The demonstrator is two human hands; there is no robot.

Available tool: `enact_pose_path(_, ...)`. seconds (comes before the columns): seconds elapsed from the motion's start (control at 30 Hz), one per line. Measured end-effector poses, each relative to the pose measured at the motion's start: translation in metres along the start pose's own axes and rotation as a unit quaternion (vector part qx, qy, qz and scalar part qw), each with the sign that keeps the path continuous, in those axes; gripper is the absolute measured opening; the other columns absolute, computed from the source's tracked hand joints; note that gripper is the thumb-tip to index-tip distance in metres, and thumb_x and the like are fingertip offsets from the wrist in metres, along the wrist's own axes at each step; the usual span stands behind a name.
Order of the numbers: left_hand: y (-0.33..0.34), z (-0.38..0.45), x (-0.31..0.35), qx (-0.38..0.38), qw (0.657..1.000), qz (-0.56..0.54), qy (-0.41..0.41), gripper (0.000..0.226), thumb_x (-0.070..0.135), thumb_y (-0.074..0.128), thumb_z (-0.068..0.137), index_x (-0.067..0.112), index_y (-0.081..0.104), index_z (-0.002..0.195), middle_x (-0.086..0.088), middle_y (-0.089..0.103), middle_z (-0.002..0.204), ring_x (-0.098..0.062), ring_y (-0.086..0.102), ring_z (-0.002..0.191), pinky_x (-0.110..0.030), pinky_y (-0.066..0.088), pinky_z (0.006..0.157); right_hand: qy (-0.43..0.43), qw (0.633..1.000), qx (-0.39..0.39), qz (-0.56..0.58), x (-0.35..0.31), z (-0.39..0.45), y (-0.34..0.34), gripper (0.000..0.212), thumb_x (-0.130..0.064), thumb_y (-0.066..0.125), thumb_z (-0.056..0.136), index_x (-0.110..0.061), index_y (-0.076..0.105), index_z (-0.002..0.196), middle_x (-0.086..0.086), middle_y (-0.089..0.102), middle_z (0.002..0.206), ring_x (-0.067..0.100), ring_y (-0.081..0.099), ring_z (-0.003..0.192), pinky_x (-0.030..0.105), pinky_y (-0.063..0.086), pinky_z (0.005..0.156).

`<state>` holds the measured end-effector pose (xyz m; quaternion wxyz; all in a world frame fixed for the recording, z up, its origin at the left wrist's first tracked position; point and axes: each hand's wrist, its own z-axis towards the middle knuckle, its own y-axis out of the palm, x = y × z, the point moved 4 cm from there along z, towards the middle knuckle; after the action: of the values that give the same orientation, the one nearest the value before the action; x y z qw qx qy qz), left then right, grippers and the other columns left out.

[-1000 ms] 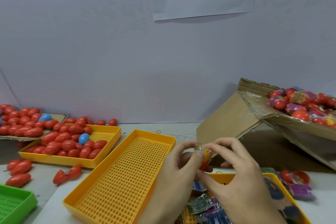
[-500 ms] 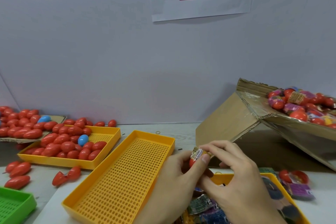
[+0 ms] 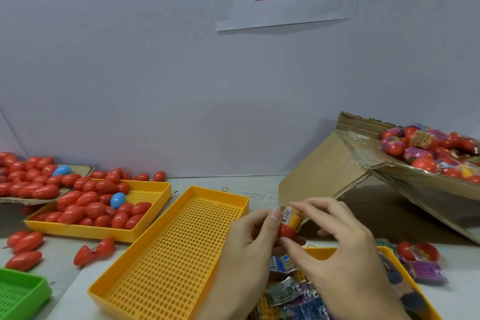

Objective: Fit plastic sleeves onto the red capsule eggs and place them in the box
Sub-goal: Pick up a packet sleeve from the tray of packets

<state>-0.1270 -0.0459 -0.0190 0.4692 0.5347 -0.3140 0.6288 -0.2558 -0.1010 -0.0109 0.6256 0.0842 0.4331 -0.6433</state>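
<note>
Red plastic capsule egg (image 3: pixel 285 232), above the worktop, is pinched by both hands, left hand (image 3: pixel 249 244) and right hand (image 3: pixel 335 249), so the printed plastic sleeve (image 3: pixel 292 217) should slide down evenly, I think.

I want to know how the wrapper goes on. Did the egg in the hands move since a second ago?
Yes, a little. The red egg, held by both hands, has slid left, away from the cardboard box and closer to the empty yellow tray, with more red showing below its wrapper.
</note>
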Motion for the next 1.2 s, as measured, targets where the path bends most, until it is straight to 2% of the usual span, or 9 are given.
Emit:
enact_pose_path(0.2, 0.0032, -0.0007, -0.0044, -0.01, 0.999, 0.019, -0.027, 0.031, 0.042, 0.059, 0.087, 0.019, 0.077, 0.094, -0.014, 0.075, 0.092, -0.033, 0.072, 0.084, -0.038, 0.061, 0.069, 0.001, 0.999, -0.019, 0.026, -0.0013, -0.0005, 0.0016, 0.056, -0.018, 0.087, 0.068, -0.046, 0.065, 0.11, -0.022, 0.059, 0.106, -0.004, 0.052, 0.107, 0.005, 0.043, 0.08)
enact_pose_path(0.27, 0.0039, -0.0008, -0.006, -0.024, 0.999, 0.032, -0.032, 0.033, 0.044, 0.058, 0.085, 0.017, 0.076, 0.09, -0.013, 0.075, 0.085, -0.026, 0.071, 0.078, -0.035, 0.059, 0.065, 0.002, 0.999, -0.019, 0.027, -0.0006, -0.0009, 0.0025, 0.057, -0.015, 0.087, 0.067, -0.045, 0.066, 0.11, -0.023, 0.059, 0.106, -0.005, 0.052, 0.107, 0.005, 0.042, 0.082)
enact_pose_path(0.37, 0.0046, -0.0007, -0.0075, -0.027, 0.997, 0.065, -0.023, 0.04, 0.048, 0.056, 0.083, 0.014, 0.073, 0.094, -0.012, 0.075, 0.085, -0.025, 0.07, 0.077, -0.04, 0.059, 0.069, 0.002, 1.0, -0.005, 0.027, 0.0009, -0.0011, 0.0027, 0.057, -0.014, 0.087, 0.067, -0.045, 0.067, 0.111, -0.023, 0.059, 0.105, -0.005, 0.053, 0.108, 0.006, 0.042, 0.083)
enact_pose_path(0.47, 0.0049, -0.0005, -0.0074, -0.016, 0.995, 0.096, -0.016, 0.042, 0.053, 0.056, 0.081, 0.017, 0.073, 0.095, -0.007, 0.075, 0.086, -0.019, 0.07, 0.075, -0.034, 0.061, 0.065, 0.004, 1.0, 0.004, 0.021, 0.0018, -0.0015, 0.0024, 0.06, -0.015, 0.086, 0.068, -0.051, 0.062, 0.109, -0.023, 0.058, 0.105, -0.003, 0.053, 0.107, 0.007, 0.042, 0.083)
enact_pose_path(0.67, 0.0043, -0.0031, -0.0056, -0.001, 0.992, 0.123, -0.016, 0.058, 0.064, 0.061, 0.084, 0.007, 0.067, 0.093, -0.028, 0.067, 0.088, -0.04, 0.066, 0.077, -0.056, 0.054, 0.07, 0.01, 0.999, -0.008, 0.037, 0.0013, -0.0012, 0.0031, 0.059, -0.015, 0.087, 0.07, -0.051, 0.063, 0.11, -0.028, 0.056, 0.108, -0.005, 0.053, 0.104, 0.007, 0.045, 0.079)
enact_pose_path(0.77, 0.0056, -0.0041, -0.0025, -0.008, 0.991, 0.134, 0.002, 0.037, 0.049, 0.064, 0.089, 0.012, 0.066, 0.092, -0.027, 0.066, 0.087, -0.041, 0.062, 0.076, -0.055, 0.051, 0.067, 0.002, 0.999, -0.034, 0.036, -0.0007, -0.0013, 0.0046, 0.067, -0.007, 0.086, 0.069, -0.054, 0.059, 0.109, -0.034, 0.051, 0.115, -0.008, 0.052, 0.104, 0.004, 0.045, 0.075)
enact_pose_path(0.9, 0.0071, -0.0034, -0.0035, -0.015, 0.99, 0.141, -0.004, 0.053, 0.051, 0.059, 0.085, 0.0, 0.063, 0.096, -0.033, 0.061, 0.086, -0.025, 0.053, 0.068, -0.053, 0.049, 0.065, -0.001, 0.999, -0.017, 0.037, -0.0006, -0.002, 0.0034, 0.064, -0.006, 0.087, 0.069, -0.05, 0.063, 0.109, -0.03, 0.057, 0.108, -0.009, 0.052, 0.103, 0.003, 0.045, 0.075)
enact_pose_path(1.07, 0.0063, -0.0029, -0.0054, -0.025, 0.992, 0.124, -0.008, 0.034, 0.047, 0.06, 0.093, 0.014, 0.068, 0.092, -0.027, 0.066, 0.087, -0.026, 0.059, 0.068, -0.05, 0.053, 0.065, -0.01, 0.999, 0.009, 0.031, -0.0014, -0.0033, 0.0043, 0.069, -0.006, 0.087, 0.068, -0.053, 0.057, 0.11, -0.024, 0.058, 0.109, -0.008, 0.053, 0.099, 0.003, 0.045, 0.072)
enact_pose_path(1.2, 0.0062, -0.0022, -0.0053, -0.025, 0.996, 0.081, -0.016, 0.033, 0.05, 0.054, 0.091, 0.024, 0.073, 0.098, -0.015, 0.072, 0.092, -0.033, 0.068, 0.089, -0.041, 0.058, 0.069, -0.004, 0.999, 0.011, 0.039, -0.0009, -0.0027, 0.0025, 0.054, -0.016, 0.086, 0.071, -0.043, 0.065, 0.113, -0.026, 0.06, 0.104, -0.007, 0.054, 0.092, 0.006, 0.044, 0.069)
